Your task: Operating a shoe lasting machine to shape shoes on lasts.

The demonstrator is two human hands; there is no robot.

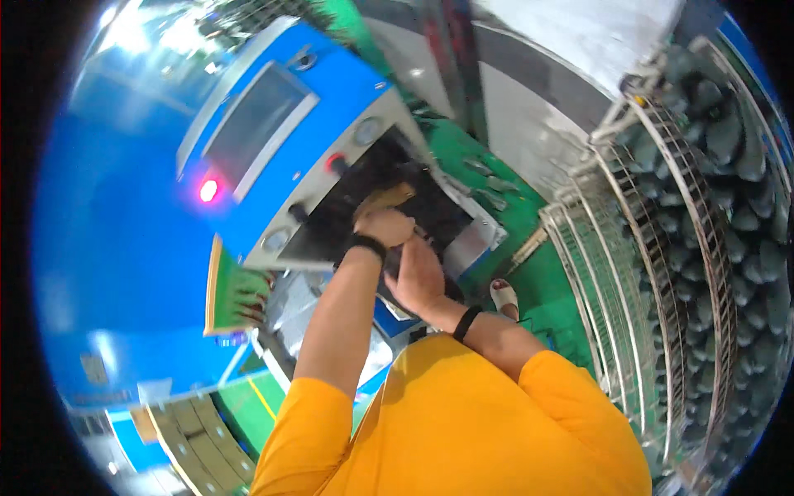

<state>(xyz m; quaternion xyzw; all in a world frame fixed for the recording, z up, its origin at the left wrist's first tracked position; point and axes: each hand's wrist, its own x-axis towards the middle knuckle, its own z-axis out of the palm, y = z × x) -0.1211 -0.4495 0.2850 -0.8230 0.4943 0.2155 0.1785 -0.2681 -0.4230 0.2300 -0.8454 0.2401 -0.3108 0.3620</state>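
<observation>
Both of my hands are together in the dark working opening of a blue machine (331, 91). My left hand (385, 225), with a black band at the wrist, is bent and rounded, its fingertips hidden. Just beyond it is a blurred tan, elongated piece (389, 198); whether the hand grips it is unclear. Close below and to the right is my right hand (418, 277), also banded in black. Its fingers curl toward the left hand, the thumb toward me. A dark shape beneath the right hand is mostly covered, and its kind cannot be made out.
On the machine's front are a screen (260, 124), a red button (336, 164), gauges (366, 131) and a glowing red light (208, 191). A wire rack (612, 289) of dark, rounded pieces (728, 207) stands at the right. Cardboard boxes (198, 442) are at the lower left.
</observation>
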